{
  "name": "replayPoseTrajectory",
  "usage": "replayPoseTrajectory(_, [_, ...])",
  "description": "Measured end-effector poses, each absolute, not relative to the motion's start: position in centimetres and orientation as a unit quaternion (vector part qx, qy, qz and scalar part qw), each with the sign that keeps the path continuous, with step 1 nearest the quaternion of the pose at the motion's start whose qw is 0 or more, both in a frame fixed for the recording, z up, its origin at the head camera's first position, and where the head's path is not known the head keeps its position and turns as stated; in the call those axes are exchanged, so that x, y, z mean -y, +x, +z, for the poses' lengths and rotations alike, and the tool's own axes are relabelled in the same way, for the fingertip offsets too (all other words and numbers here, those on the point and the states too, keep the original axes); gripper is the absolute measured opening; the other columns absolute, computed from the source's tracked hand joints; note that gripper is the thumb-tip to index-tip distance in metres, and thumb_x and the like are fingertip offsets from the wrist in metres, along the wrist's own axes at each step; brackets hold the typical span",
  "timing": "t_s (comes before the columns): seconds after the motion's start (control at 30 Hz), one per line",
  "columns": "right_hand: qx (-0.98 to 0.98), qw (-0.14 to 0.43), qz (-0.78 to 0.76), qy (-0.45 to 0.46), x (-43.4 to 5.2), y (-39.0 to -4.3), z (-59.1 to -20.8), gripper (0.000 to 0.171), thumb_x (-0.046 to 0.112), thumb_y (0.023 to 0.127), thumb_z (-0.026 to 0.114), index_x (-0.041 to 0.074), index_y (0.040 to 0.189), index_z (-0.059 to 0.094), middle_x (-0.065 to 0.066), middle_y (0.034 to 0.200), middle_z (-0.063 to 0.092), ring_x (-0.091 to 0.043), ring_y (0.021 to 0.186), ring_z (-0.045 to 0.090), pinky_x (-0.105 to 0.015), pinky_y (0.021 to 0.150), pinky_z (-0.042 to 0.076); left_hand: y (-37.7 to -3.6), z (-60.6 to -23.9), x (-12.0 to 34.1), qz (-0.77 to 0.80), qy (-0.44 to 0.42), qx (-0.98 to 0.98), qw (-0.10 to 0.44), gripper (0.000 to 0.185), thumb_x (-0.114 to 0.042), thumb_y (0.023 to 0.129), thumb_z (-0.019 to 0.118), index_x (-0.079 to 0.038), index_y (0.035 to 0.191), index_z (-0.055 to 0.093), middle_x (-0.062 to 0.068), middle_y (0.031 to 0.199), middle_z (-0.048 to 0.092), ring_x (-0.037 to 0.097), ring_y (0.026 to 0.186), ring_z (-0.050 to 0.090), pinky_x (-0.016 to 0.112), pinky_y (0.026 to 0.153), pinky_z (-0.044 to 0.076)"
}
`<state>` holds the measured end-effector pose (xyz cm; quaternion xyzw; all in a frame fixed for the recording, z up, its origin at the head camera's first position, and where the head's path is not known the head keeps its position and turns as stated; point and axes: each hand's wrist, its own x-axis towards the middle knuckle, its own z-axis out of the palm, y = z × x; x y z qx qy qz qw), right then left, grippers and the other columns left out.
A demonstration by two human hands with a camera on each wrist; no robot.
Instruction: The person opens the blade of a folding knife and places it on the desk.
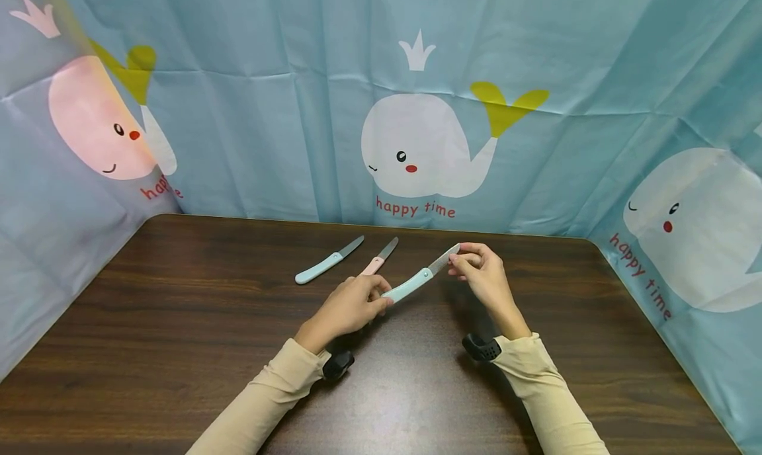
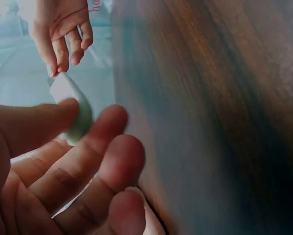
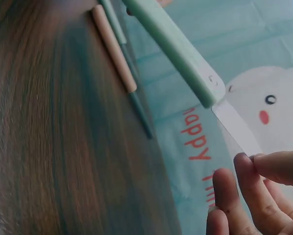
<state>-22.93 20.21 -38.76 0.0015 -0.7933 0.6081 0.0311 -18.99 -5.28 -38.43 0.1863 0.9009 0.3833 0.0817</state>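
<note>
A folding knife with a mint-green handle (image 1: 411, 285) is held above the table between both hands, its blade (image 3: 234, 128) swung out. My left hand (image 1: 351, 304) pinches the handle's end between thumb and fingers. At the other end, my right hand (image 1: 485, 280) pinches the blade near its tip. Just beyond the left hand lies a pink-handled knife (image 1: 374, 266), part of its handle hidden by that hand. Left of it rests a light blue-handled knife (image 1: 320, 268). Both lying knives have their blades out and pointing away to the right.
The dark wooden table (image 1: 149, 323) ends at a light blue curtain (image 1: 268, 144) printed with whales, which hangs along the back and both sides. Black bands with a small device (image 1: 338, 365) sit on both wrists, over beige sleeves (image 1: 268, 395).
</note>
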Motion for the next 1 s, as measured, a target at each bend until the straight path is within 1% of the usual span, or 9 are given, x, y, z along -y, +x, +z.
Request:
replayPoseTrajectory(0.1, [0.808, 0.036, 0.588, 0.001, -20.3, -23.5, -39.0, 0.037, 0.012, 0.095, 0.066, -0.005, 0.126, 0.052, -0.006, 0.094, 0.076, -0.004, 0.07, 0.07, -0.025, 0.071, 0.056, -19.4, -38.6, 4.8, 0.367, 0.182, -0.908, 0.083, 0.015, -0.017, 0.095, 0.067, -0.007, 0.107, 0.066, -0.001, 0.074, 0.071, 0.007, 0.054, 0.051, 0.024, 0.054, 0.039])
replayPoseTrajectory(0.27, [0.831, 0.03, 0.555, 0.014, -20.3, -24.7, -39.5, 0.04, 0.012, 0.095, 0.066, -0.002, 0.13, 0.051, -0.02, 0.108, 0.073, -0.001, 0.072, 0.068, -0.028, 0.073, 0.056, -19.8, -39.1, 4.0, 0.33, 0.178, -0.924, 0.08, 0.013, -0.02, 0.095, 0.067, -0.009, 0.099, 0.061, -0.005, 0.074, 0.07, 0.006, 0.062, 0.054, 0.026, 0.062, 0.042])
replayPoseTrajectory(0.37, [0.844, 0.015, 0.535, 0.03, -20.3, -25.3, -39.9, 0.047, 0.013, 0.095, 0.067, 0.0, 0.136, 0.048, -0.022, 0.113, 0.071, -0.005, 0.076, 0.069, -0.031, 0.075, 0.056, -20.1, -39.3, 3.6, 0.307, 0.177, -0.932, 0.075, 0.013, -0.022, 0.095, 0.068, -0.011, 0.097, 0.061, -0.008, 0.072, 0.068, 0.005, 0.062, 0.054, 0.025, 0.063, 0.043])
replayPoseTrajectory(0.5, [0.857, -0.011, 0.512, 0.056, -20.3, -26.0, -40.4, 0.057, 0.014, 0.096, 0.066, 0.001, 0.145, 0.041, -0.023, 0.116, 0.07, -0.021, 0.086, 0.073, -0.032, 0.076, 0.056, -20.7, -39.4, 3.1, 0.283, 0.169, -0.941, 0.071, 0.015, -0.026, 0.093, 0.071, -0.013, 0.093, 0.063, -0.009, 0.07, 0.063, 0.005, 0.061, 0.053, 0.025, 0.061, 0.042])
replayPoseTrajectory(0.57, [0.858, -0.023, 0.509, 0.061, -20.2, -26.3, -40.6, 0.062, 0.014, 0.095, 0.067, 0.002, 0.148, 0.037, -0.024, 0.115, 0.07, -0.026, 0.089, 0.073, -0.03, 0.075, 0.056, -20.9, -39.5, 2.9, 0.274, 0.166, -0.945, 0.067, 0.015, -0.027, 0.091, 0.072, -0.015, 0.091, 0.064, -0.008, 0.07, 0.061, 0.006, 0.06, 0.052, 0.026, 0.059, 0.041])
replayPoseTrajectory(0.67, [0.863, -0.041, 0.5, 0.062, -20.1, -26.6, -40.9, 0.07, 0.015, 0.094, 0.068, 0.002, 0.152, 0.031, -0.023, 0.116, 0.069, -0.024, 0.087, 0.073, -0.028, 0.073, 0.055, -21.2, -39.8, 2.6, 0.264, 0.163, -0.948, 0.065, 0.015, -0.028, 0.09, 0.073, -0.016, 0.089, 0.065, -0.007, 0.07, 0.061, 0.008, 0.06, 0.051, 0.028, 0.057, 0.04])
replayPoseTrajectory(0.8, [0.871, -0.051, 0.485, 0.053, -19.9, -26.8, -41.2, 0.079, 0.016, 0.09, 0.073, 0.003, 0.153, 0.028, -0.021, 0.117, 0.068, -0.021, 0.087, 0.071, -0.027, 0.073, 0.053, -21.6, -40.0, 2.3, 0.254, 0.155, -0.952, 0.067, 0.015, -0.029, 0.09, 0.073, -0.017, 0.089, 0.066, -0.004, 0.073, 0.062, 0.011, 0.061, 0.051, 0.03, 0.056, 0.039])
replayPoseTrajectory(0.87, [0.879, -0.053, 0.472, 0.052, -19.9, -26.8, -41.3, 0.082, 0.018, 0.089, 0.075, 0.003, 0.154, 0.027, -0.021, 0.119, 0.067, -0.024, 0.092, 0.069, -0.03, 0.076, 0.052, -21.8, -40.1, 2.2, 0.249, 0.151, -0.954, 0.068, 0.015, -0.03, 0.091, 0.072, -0.017, 0.091, 0.066, -0.003, 0.075, 0.064, 0.012, 0.061, 0.051, 0.03, 0.055, 0.039])
replayPoseTrajectory(1.0, [0.89, -0.052, 0.449, 0.053, -19.8, -27.0, -41.3, 0.082, 0.019, 0.089, 0.075, 0.003, 0.153, 0.028, -0.021, 0.122, 0.067, -0.033, 0.103, 0.067, -0.041, 0.088, 0.052, -22.2, -40.2, 2.2, 0.238, 0.15, -0.958, 0.064, 0.016, -0.033, 0.092, 0.071, -0.017, 0.095, 0.067, -0.003, 0.078, 0.066, 0.013, 0.063, 0.053, 0.031, 0.055, 0.04])
